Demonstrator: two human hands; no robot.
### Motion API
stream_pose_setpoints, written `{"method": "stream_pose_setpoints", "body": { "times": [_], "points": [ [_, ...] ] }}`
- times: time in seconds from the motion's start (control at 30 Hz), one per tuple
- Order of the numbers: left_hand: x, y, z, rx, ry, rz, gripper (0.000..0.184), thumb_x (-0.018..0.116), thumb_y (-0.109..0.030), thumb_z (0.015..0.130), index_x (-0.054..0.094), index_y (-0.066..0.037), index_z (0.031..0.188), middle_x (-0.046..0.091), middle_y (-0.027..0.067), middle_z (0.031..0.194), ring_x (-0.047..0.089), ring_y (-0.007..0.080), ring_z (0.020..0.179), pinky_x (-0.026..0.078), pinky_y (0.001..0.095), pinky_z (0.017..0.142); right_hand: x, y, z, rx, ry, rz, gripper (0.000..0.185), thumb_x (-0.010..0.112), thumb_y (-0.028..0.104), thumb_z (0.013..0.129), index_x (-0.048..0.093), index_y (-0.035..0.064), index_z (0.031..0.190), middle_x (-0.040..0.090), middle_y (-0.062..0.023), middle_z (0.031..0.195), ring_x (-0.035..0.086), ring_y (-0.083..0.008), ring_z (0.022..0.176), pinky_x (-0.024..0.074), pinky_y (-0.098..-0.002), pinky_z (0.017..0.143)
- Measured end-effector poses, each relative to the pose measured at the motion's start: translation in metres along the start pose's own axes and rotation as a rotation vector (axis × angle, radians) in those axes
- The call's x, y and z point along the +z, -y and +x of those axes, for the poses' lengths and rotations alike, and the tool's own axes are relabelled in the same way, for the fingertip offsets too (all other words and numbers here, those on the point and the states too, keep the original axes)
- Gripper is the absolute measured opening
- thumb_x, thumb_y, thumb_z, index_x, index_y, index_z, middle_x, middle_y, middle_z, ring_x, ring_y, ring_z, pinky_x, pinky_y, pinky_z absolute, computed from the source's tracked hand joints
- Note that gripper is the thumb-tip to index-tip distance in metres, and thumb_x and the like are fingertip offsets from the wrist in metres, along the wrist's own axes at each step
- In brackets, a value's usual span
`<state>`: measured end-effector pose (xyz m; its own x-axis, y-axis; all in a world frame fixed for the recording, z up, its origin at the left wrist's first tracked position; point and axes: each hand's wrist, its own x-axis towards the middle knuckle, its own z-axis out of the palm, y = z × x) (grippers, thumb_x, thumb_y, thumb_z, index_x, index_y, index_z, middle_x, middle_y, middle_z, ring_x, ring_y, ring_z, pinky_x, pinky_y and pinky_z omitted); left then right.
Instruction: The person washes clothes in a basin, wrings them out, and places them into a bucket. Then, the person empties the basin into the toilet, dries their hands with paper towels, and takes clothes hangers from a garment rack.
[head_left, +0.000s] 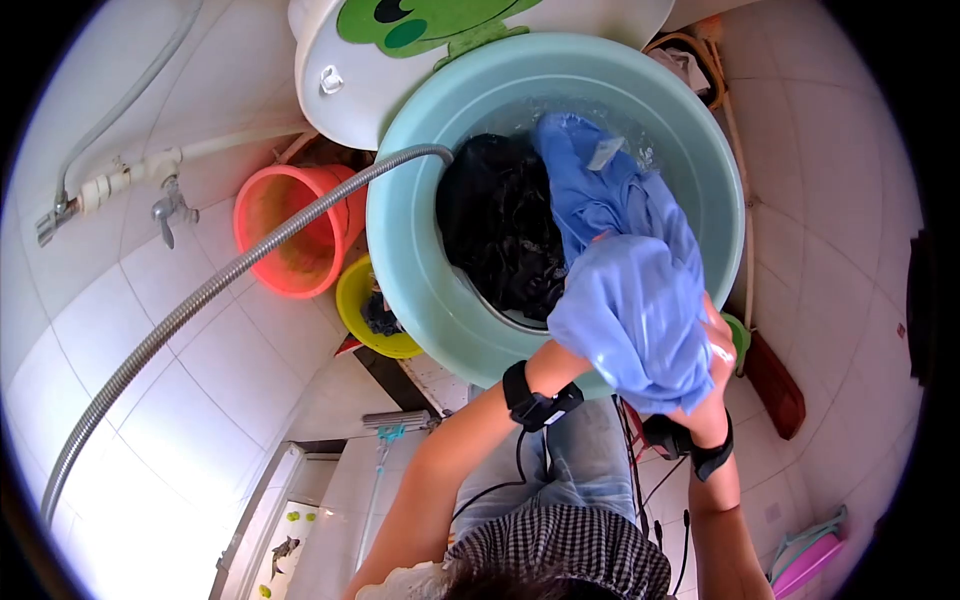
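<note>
A wet blue garment (640, 300) is bunched up between my two hands, over the near right rim of a large light-blue tub (410, 300). Its far part trails into the tub, where a white tag (605, 154) shows on it. My right hand (714, 365) is closed on the garment's right side. On the left side, my left hand (562, 366) grips the cloth, its fingers mostly covered by the folds. Black wet cloth (500, 225) lies in the tub beside the blue garment, with water around the far side.
A metal hose (215, 268) arches over the tub's left rim. At left stand a red bucket (290, 232) and a yellow basin (362, 320) with dark cloth inside. Behind the tub leans a white lid (345, 85) with a green cartoon. A tap (172, 212) juts from the tiled wall.
</note>
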<state>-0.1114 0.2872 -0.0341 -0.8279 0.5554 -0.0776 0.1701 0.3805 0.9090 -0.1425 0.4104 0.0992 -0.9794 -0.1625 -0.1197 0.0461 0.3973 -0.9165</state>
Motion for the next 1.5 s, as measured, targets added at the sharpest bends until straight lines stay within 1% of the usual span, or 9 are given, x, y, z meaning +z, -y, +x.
{"method": "stream_pose_setpoints", "body": {
  "times": [0.27,0.43,0.67,0.73,0.77,1.2,1.3,1.37,1.5],
  "points": [
    [-0.039,-0.018,-0.039,0.044,-0.045,-0.057,0.068,0.068,-0.032,0.066,0.040,-0.005,0.123,0.046,0.0117,0.123,0.040,0.0273,0.117,0.026,0.0379,0.100,-0.017,0.011,-0.032,-0.220,-0.093,-0.382,0.067,0.075,0.016,0.057,0.048,-0.0003,0.117,0.053,-0.0218,0.113,0.052,-0.0372,0.105,0.0389,-0.0419,0.091],
    [-0.082,0.010,-0.045,0.001,-0.161,0.020,0.070,0.069,-0.032,0.065,0.041,-0.006,0.124,0.047,0.0106,0.122,0.043,0.0267,0.115,0.028,0.0360,0.099,0.017,-0.043,-0.010,0.177,0.003,-0.254,0.104,0.082,0.025,0.048,0.028,0.0103,0.135,0.016,-0.0209,0.140,0.021,-0.0366,0.129,0.0269,-0.0399,0.102],
    [-0.066,0.042,0.005,-0.591,-0.034,0.104,0.057,0.068,-0.032,0.063,0.053,-0.006,0.112,0.055,0.0176,0.112,0.051,0.0338,0.105,0.039,0.0362,0.090,0.098,-0.151,-0.006,0.327,0.239,-0.413,0.116,0.081,0.044,0.042,0.022,0.0179,0.137,0.012,-0.0143,0.144,0.007,-0.0417,0.131,0.0161,-0.0634,0.097],
    [-0.055,0.051,0.022,-0.912,0.111,0.180,0.062,0.071,-0.030,0.054,0.054,-0.004,0.108,0.059,0.0188,0.103,0.055,0.0358,0.097,0.044,0.0372,0.084,0.112,-0.162,-0.002,0.658,0.446,-0.505,0.103,0.080,0.037,0.045,0.031,0.0121,0.132,0.023,-0.0129,0.141,0.018,-0.0349,0.129,0.0196,-0.0404,0.104],
    [-0.050,0.061,0.026,-0.924,0.116,0.188,0.060,0.071,-0.030,0.052,0.056,-0.004,0.105,0.058,0.0194,0.103,0.056,0.0350,0.096,0.046,0.0373,0.082,0.121,-0.190,-0.013,0.433,0.272,-0.443,0.089,0.076,0.033,0.051,0.038,0.0110,0.128,0.035,-0.0123,0.134,0.029,-0.0335,0.125,0.0249,-0.0391,0.102],
    [0.015,0.115,0.078,-0.773,-0.019,0.336,0.044,0.056,-0.033,0.068,0.058,-0.010,0.106,0.058,0.0161,0.107,0.054,0.0326,0.100,0.043,0.0390,0.085,0.131,-0.258,0.023,0.727,0.398,-0.723,0.027,0.051,0.011,0.074,0.060,0.0061,0.099,0.060,-0.0193,0.096,0.055,-0.0346,0.096,0.0444,-0.0421,0.082],
    [0.031,0.119,0.076,-0.685,-0.152,0.466,0.046,0.056,-0.034,0.070,0.057,-0.008,0.107,0.056,0.0149,0.111,0.053,0.0310,0.101,0.041,0.0397,0.086,0.124,-0.250,0.022,0.763,0.488,-0.630,0.030,0.054,0.009,0.071,0.059,0.0031,0.100,0.060,-0.0214,0.096,0.056,-0.0347,0.096,0.0440,-0.0396,0.082],
    [0.043,0.125,0.069,-0.677,-0.172,0.587,0.046,0.055,-0.035,0.070,0.057,-0.006,0.106,0.056,0.0142,0.113,0.053,0.0299,0.102,0.041,0.0401,0.087,0.121,-0.242,0.013,0.747,0.059,0.120,0.055,0.057,0.003,0.071,0.039,-0.0016,0.123,0.051,-0.0146,0.117,0.052,-0.0221,0.101,0.0412,-0.0322,0.085],
    [-0.002,0.107,0.076,-0.856,-0.133,0.174,0.050,0.068,-0.026,0.061,0.058,-0.003,0.104,0.059,0.0134,0.104,0.055,0.0280,0.097,0.043,0.0365,0.085,0.099,-0.186,0.012,0.869,0.003,0.776,0.080,0.061,0.002,0.068,0.016,-0.0010,0.135,0.031,-0.0147,0.132,0.036,-0.0200,0.115,0.0325,-0.0318,0.095]
  ]
}}
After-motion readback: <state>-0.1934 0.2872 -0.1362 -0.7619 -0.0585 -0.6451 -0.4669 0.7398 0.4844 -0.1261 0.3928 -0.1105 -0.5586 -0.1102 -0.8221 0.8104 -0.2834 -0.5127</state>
